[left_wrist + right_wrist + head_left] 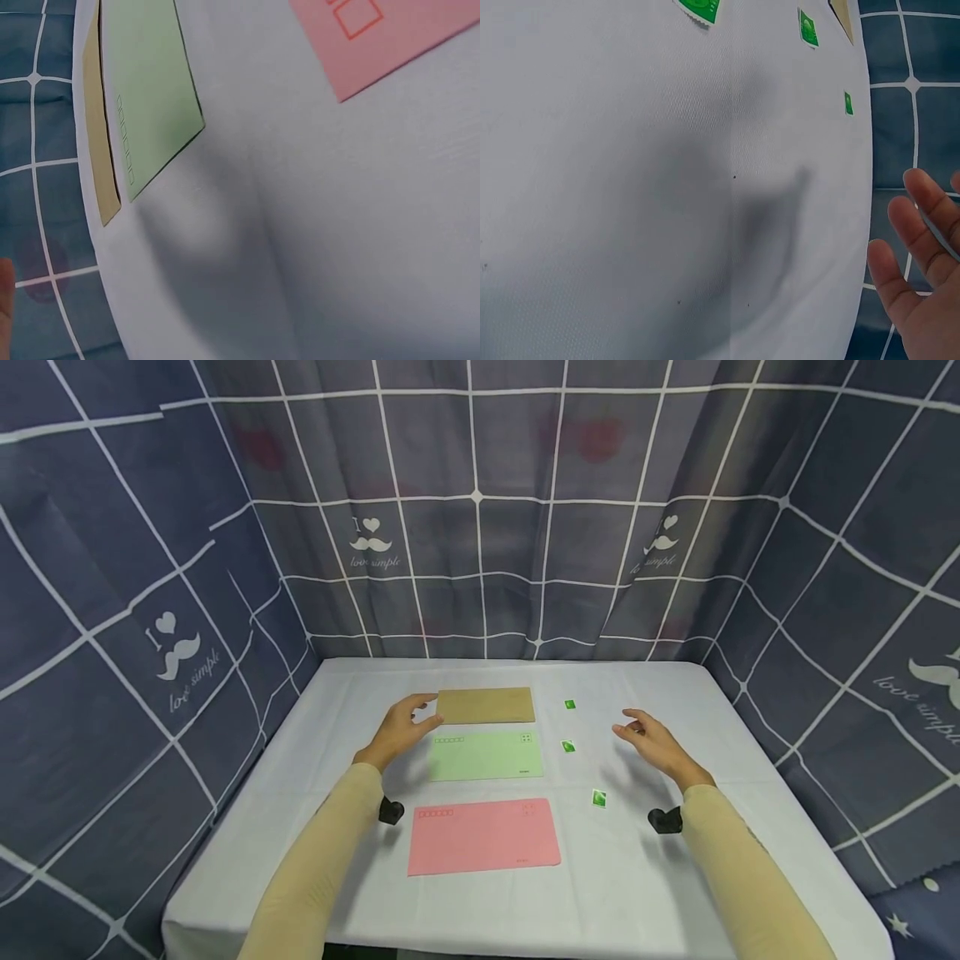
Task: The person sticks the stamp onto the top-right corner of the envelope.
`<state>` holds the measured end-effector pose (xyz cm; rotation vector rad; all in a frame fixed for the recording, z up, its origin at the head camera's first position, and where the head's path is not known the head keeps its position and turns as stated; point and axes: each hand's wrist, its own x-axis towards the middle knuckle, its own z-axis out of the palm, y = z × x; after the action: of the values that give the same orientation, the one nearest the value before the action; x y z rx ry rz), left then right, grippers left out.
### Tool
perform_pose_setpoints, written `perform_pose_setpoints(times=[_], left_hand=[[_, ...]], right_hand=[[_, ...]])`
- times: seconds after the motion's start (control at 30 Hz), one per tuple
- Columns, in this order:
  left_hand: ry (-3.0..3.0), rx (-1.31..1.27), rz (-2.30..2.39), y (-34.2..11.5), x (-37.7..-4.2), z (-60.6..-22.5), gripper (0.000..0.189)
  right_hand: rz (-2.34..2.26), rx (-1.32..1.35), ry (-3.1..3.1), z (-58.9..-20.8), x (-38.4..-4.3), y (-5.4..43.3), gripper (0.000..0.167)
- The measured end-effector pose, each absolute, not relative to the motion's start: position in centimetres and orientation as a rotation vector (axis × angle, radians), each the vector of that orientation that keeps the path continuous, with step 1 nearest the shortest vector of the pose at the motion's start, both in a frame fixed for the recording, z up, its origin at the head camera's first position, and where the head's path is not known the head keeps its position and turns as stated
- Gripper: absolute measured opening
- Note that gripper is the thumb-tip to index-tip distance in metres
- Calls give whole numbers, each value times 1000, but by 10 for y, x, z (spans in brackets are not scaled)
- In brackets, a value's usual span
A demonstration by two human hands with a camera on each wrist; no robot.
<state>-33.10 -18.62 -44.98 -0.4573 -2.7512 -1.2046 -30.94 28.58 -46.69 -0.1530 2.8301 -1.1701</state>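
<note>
Three envelopes lie flat in a column on the white table: a brown envelope (pixel 486 706) at the back, a light green envelope (pixel 486 757) in the middle and a pink envelope (pixel 484 837) in front. To their right is a loose column of small green postage stamps: a far stamp (pixel 570 704), a middle stamp (pixel 567 747) and a near stamp (pixel 599 798). My left hand (pixel 399 727) is raised at the brown envelope's left end, thumb and fingers parted, nothing between them. Right of the stamps hovers my right hand (pixel 656 747), empty, its fingers loosely bent and spread in the right wrist view.
A white cloth (pixel 630 893) covers the table. Dark grid-patterned curtains (pixel 517 535) stand close behind it and on both sides. Each wrist wears a black device, one on the left wrist (pixel 391 811) and one on the right (pixel 664 821).
</note>
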Motion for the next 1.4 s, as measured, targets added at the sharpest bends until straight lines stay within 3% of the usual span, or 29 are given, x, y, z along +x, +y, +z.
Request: perform_pose_setpoints(times=[0.37,1.4], left_hand=[[-2728,-466,-1211,-185,-330,-454,53],[-2684,-521,-1254,-174,-322,-457,46]], right_hand=[[-1188,-215,2867,-471,-309,280,65],[-1163,-173,2816,-488,-307,277,67]])
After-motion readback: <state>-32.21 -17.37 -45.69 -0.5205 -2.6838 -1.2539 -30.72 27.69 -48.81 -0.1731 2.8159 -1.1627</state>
